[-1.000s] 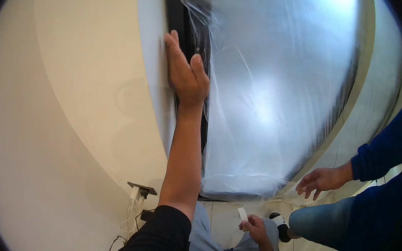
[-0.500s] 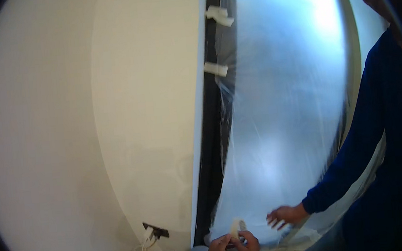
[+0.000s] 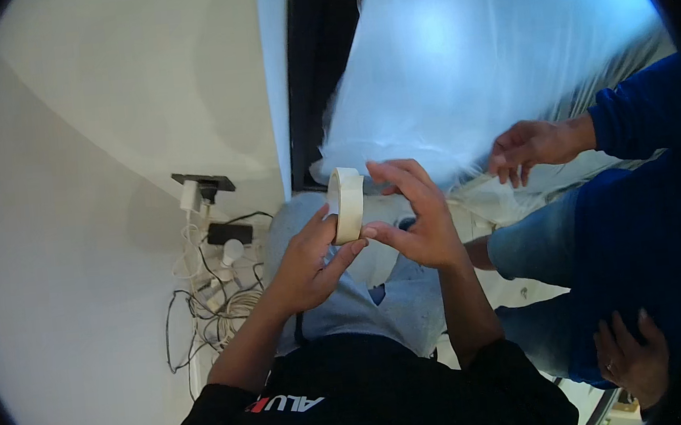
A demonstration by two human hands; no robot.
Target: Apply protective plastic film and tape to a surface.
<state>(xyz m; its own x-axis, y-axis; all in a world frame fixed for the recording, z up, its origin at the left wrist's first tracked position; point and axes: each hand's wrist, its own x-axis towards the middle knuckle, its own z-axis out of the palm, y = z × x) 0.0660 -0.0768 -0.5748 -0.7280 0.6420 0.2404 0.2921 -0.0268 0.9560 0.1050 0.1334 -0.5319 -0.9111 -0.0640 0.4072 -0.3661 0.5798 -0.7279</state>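
Note:
A roll of cream masking tape (image 3: 349,205) stands on edge in front of me. My left hand (image 3: 306,268) is closed on its lower part, with the thumb underneath and the fingers partly hidden behind the roll. Just right of the roll is my right hand (image 3: 426,221), its fingers spread and curved. The right thumb tip lies at or very near the roll's lower edge; I cannot tell if it touches. Beyond both hands hangs a translucent plastic sheet (image 3: 425,67) beside a dark frame (image 3: 314,77).
On the right, a co-worker in a blue sleeve (image 3: 639,105) has one hand (image 3: 541,148) by the sheet's lower edge. A wall socket (image 3: 204,181) with plugs sits at left, above a dark adapter (image 3: 230,233) and coiled cables (image 3: 236,315) on the floor.
My view has tipped downward. Both hands were together at the tape roll; now the right hand's fingers are spread beside it while the left keeps hold. The co-worker's hand stays near the sheet.

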